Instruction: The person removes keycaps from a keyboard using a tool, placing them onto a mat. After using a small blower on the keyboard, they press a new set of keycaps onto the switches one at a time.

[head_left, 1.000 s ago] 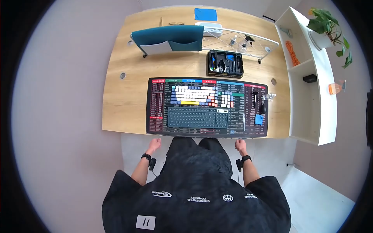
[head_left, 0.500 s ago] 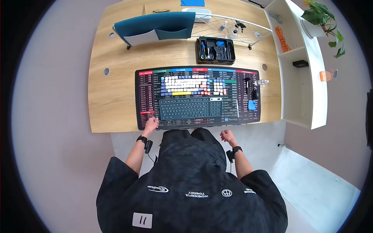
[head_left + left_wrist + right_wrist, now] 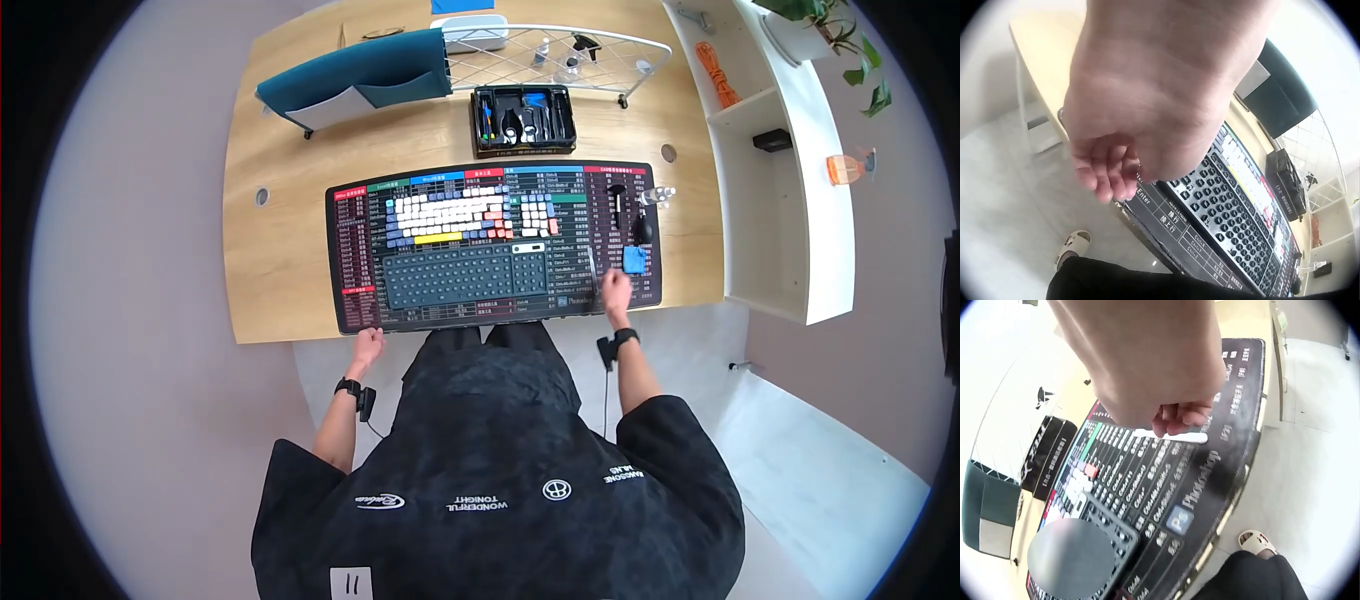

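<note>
My right hand (image 3: 616, 290) hovers over the mat's front right part with fingers loosely curled. Right by its fingertips in the right wrist view lies a thin white stick (image 3: 1192, 437) on the black desk mat (image 3: 355, 318). At the mat's front left corner is my left hand (image 3: 368, 346), loosely curled and holding nothing. A dark keyboard (image 3: 450, 278) with bare switches lies between the hands. Behind it, white, blue, red and yellow keycaps (image 3: 450, 215) are laid out in keyboard order.
On the mat's right are a blue cloth (image 3: 635, 260), a black air blower (image 3: 644, 232), a black-handled brush (image 3: 616, 205) and a clear bottle (image 3: 657, 195). A black tool box (image 3: 523, 120) stands behind, before a white mesh rack (image 3: 560, 60). White shelves (image 3: 790, 240) border the right.
My right hand has moved forward from the desk's front edge over the mat, near the white stick. My left hand reached the mat's front left corner, then drew back slightly. The head view has shifted.
</note>
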A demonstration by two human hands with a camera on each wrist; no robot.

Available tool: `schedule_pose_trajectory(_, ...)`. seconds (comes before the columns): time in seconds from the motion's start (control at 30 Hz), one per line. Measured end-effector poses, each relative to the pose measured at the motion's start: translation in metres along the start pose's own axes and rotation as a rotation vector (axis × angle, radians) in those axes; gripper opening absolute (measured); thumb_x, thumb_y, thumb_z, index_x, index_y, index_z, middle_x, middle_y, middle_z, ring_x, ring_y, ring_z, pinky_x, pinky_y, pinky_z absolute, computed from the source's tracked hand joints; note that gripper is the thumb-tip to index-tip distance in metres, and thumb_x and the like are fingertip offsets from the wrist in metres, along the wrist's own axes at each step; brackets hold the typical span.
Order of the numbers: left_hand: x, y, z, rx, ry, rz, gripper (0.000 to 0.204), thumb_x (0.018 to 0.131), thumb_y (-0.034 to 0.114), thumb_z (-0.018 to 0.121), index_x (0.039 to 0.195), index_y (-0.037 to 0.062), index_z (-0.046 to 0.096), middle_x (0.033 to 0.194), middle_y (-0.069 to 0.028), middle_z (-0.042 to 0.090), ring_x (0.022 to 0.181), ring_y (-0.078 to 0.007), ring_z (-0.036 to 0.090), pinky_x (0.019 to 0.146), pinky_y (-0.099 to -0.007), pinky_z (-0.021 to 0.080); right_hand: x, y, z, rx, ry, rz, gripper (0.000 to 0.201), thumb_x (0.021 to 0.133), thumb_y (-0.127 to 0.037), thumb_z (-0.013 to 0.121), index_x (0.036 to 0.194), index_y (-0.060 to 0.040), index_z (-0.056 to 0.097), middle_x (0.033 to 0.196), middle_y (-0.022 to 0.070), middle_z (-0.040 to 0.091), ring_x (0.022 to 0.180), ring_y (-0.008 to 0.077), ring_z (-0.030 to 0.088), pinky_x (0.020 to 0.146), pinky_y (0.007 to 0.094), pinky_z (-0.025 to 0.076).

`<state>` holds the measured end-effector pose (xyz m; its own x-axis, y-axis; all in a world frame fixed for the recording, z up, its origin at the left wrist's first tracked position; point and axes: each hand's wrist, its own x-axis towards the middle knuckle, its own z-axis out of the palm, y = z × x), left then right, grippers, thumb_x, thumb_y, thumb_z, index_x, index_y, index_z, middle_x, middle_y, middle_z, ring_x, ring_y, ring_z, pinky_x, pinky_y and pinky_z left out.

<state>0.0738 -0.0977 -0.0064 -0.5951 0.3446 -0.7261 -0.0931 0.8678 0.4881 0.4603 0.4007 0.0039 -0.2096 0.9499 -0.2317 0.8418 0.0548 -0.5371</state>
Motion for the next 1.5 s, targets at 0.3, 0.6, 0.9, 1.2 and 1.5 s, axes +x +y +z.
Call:
schedule_pose_trajectory(0.3,-0.055,0.034,-0.019,0.211,0.204,0.148,0.06,0.106,0.046,0.054,0.069,0.0,0.065,0.06,-0.0146,0.062,0.059,-0.0268,0.063,0.061,-0.0438,0.047,0.126,0.02,-0.036,-0.129,0.3,0.011,0.035,0.094,-0.03,0.069,0.113,-0.0014,0.06,0.109,0.0249,0.064,0.103,0.0432,0.064,0.09,0.052,0.052)
schedule_pose_trajectory(0.6,-0.079,0.037,-0.008,0.242,0.215,0.09,0.066,0.106,0.053,0.048,0.065,0.0041,0.068,0.059,-0.0131,0.062,0.061,-0.028,0.064,0.064,-0.0422,0.049,0.154,0.027,-0.031,-0.381,0.09,-0.024,0.055,0.091,-0.044,0.074,0.119,0.0015,0.065,0.119,0.0317,0.064,0.112,0.047,0.063,0.094,0.0528,0.052)
schedule_pose_trajectory(0.9,-0.092,0.163,0.027,0.266,0.19,0.36,0.044,0.107,0.038,0.052,0.084,0.0018,0.064,0.076,-0.0199,0.067,0.077,-0.0425,0.067,0.068,-0.05,0.049,0.103,0.05,-0.037,0.514,-0.062,-0.024,0.042,0.097,-0.037,0.076,0.102,0.0018,0.062,0.086,0.0062,0.069,0.069,0.0104,0.066,0.057,0.0254,0.05)
schedule_pose_trajectory(1.2,-0.141,0.274,0.095,0.443,-0.088,0.811,0.033,0.1,0.035,0.066,0.091,0.0039,0.06,0.089,-0.0146,0.064,0.085,-0.04,0.066,0.068,-0.048,0.05,-0.099,-0.125,-0.03,0.563,-1.124,0.142,0.046,0.105,-0.045,0.06,0.114,-0.0007,0.064,0.092,0.0074,0.074,0.076,0.0109,0.069,0.07,0.0236,0.055)
schedule_pose_trajectory(1.5,-0.088,0.186,0.042,-0.516,-0.307,-0.128,0.048,0.113,0.042,0.039,0.113,0.0005,0.063,0.101,-0.0085,0.069,0.085,-0.014,0.067,0.072,-0.0324,0.055,-0.169,-0.25,0.071,0.261,-1.091,-0.187,0.05,0.106,-0.046,0.058,0.111,0.004,0.057,0.087,0.0093,0.072,0.07,0.0137,0.07,0.061,0.0277,0.057)
